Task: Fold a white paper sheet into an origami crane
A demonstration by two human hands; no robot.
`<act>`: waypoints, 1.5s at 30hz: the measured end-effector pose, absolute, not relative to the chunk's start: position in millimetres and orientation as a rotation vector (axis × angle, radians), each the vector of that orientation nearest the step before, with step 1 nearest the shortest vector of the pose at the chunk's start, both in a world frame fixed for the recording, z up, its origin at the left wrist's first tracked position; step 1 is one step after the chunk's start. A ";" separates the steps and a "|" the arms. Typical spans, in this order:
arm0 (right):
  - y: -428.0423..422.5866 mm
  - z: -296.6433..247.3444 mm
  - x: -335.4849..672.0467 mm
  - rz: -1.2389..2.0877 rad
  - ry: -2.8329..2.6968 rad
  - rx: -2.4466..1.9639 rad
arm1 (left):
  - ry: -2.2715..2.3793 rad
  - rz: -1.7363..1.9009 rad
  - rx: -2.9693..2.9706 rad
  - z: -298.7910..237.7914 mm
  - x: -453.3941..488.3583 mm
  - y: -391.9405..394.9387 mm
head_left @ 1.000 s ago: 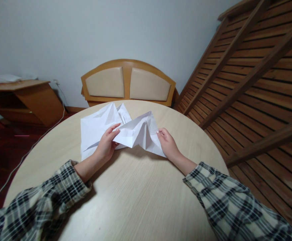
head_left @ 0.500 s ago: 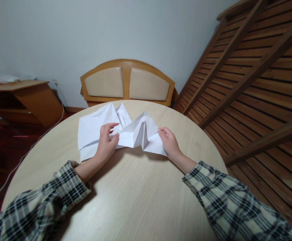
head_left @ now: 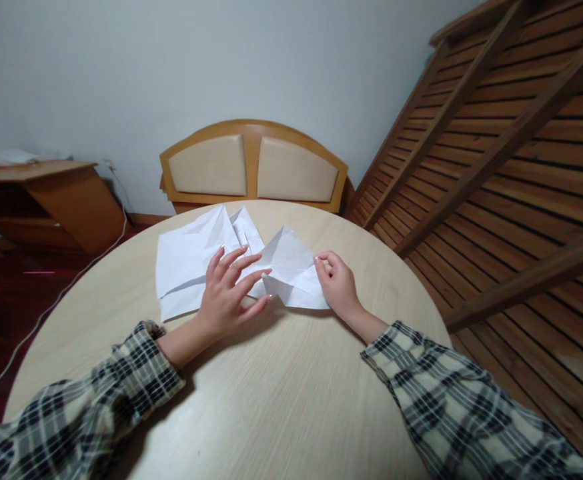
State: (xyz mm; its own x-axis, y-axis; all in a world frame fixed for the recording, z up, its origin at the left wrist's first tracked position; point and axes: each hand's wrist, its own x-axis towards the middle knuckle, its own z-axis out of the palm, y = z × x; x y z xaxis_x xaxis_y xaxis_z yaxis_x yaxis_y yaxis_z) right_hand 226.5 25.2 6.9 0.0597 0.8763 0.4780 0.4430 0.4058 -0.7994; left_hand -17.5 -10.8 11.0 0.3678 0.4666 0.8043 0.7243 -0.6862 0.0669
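Observation:
A creased white paper sheet (head_left: 291,270) lies partly folded on the far half of the round wooden table (head_left: 251,400). My left hand (head_left: 229,297) rests on its left part with fingers spread and stretched out flat. My right hand (head_left: 336,283) pinches the sheet's right edge between thumb and fingers. A second folded white sheet (head_left: 186,263) lies flat behind and to the left, partly under my left hand.
A wooden chair with beige padded back (head_left: 254,167) stands at the table's far side. A slatted wooden frame (head_left: 511,147) leans on the right. A low wooden cabinet (head_left: 46,200) and a white cable (head_left: 46,313) are on the left.
My left hand let go of its pinch, spread its fingers and moved right over the paper. The raised fold has been pressed lower toward the table.

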 end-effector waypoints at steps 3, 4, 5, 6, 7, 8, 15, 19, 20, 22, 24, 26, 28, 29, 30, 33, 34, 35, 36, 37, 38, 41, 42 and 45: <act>29.6 4.5 228.5 0.504 -1.541 -1.209 | -0.948 -1.252 -2.362 10.0 -17.5 -10.2; 32.2 2.7 229.2 0.521 -1.521 -1.200 | -0.916 -1.252 -2.389 9.6 -17.8 -10.3; 35.0 0.7 229.9 0.546 -1.491 -1.181 | -0.894 -1.240 -2.425 9.2 -18.4 -10.5; 37.9 -1.4 230.6 0.575 -1.453 -1.163 | -0.881 -1.216 -2.468 8.6 -19.2 -10.7; 40.8 -3.5 231.3 0.609 -1.413 -1.151 | -0.875 -1.187 -2.513 8.0 -20.1 -10.9; 43.4 -5.3 232.2 0.643 -1.373 -1.150 | -0.874 -1.153 -2.557 7.2 -21.0 -11.1; 54.2 -7.6 241.7 0.717 -1.245 -1.141 | -0.888 -1.170 -2.645 1.6 -24.4 -12.2; 59.4 -6.4 248.5 0.743 -1.171 -1.111 | -0.827 -1.348 -2.492 1.9 -23.1 -11.8; 60.3 -6.5 249.8 0.731 -1.154 -1.114 | -0.858 -1.408 -2.428 2.6 -22.6 -11.1; 60.8 -6.5 251.4 0.702 -1.144 -1.118 | -1.023 -1.552 -2.299 4.4 -22.1 -8.3; 59.7 -6.0 251.8 0.677 -1.164 -1.114 | -1.254 -1.704 -2.200 6.0 -22.2 -4.0; 57.9 -4.7 251.8 0.642 -1.200 -1.106 | -1.425 -1.847 -2.189 6.6 -22.9 1.0; 56.2 -2.5 252.0 0.582 -1.236 -1.110 | -1.508 -1.998 -2.277 5.9 -23.4 5.5; 55.6 -1.3 252.3 0.548 -1.249 -1.112 | -1.554 -2.081 -2.329 5.4 -23.4 7.1; 55.2 -0.2 252.7 0.518 -1.255 -1.114 | -1.608 -2.168 -2.378 4.9 -23.1 8.1; 55.0 1.4 253.4 0.463 -1.259 -1.116 | -1.783 -2.317 -2.481 4.6 -20.6 8.0; 55.1 1.2 253.2 0.455 -1.261 -1.114 | -1.811 -2.303 -2.509 5.1 -19.5 7.1; 55.3 0.6 252.7 0.454 -1.266 -1.110 | -1.823 -2.262 -2.537 5.6 -18.2 6.1; 55.4 -0.2 252.0 0.456 -1.272 -1.103 | -1.829 -2.205 -2.569 6.2 -16.8 4.8; 55.5 -1.1 251.0 0.462 -1.279 -1.092 | -1.832 -2.147 -2.613 6.6 -15.5 3.6; 55.5 -2.0 249.9 0.474 -1.283 -1.079 | -1.838 -2.106 -2.665 6.8 -14.3 2.3; 54.8 -3.3 246.4 0.591 -1.285 -1.039 | -1.917 -2.066 -2.830 5.9 -12.2 -0.2; 54.3 -3.0 245.5 0.668 -1.279 -1.030 | -1.947 -2.065 -2.854 5.5 -12.3 -0.3; 51.5 -0.3 243.7 0.952 -1.245 -1.002 | -1.951 -2.133 -2.758 5.1 -14.8 1.8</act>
State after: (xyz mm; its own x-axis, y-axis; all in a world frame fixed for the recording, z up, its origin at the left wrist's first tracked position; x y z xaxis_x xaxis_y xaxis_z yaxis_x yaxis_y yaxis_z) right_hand 243.7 51.5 -0.3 0.0878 0.9539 0.2871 -0.0273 0.2905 -0.9565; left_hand -14.8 1.8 5.1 0.1325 0.9610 0.2429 0.1562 -0.2622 0.9523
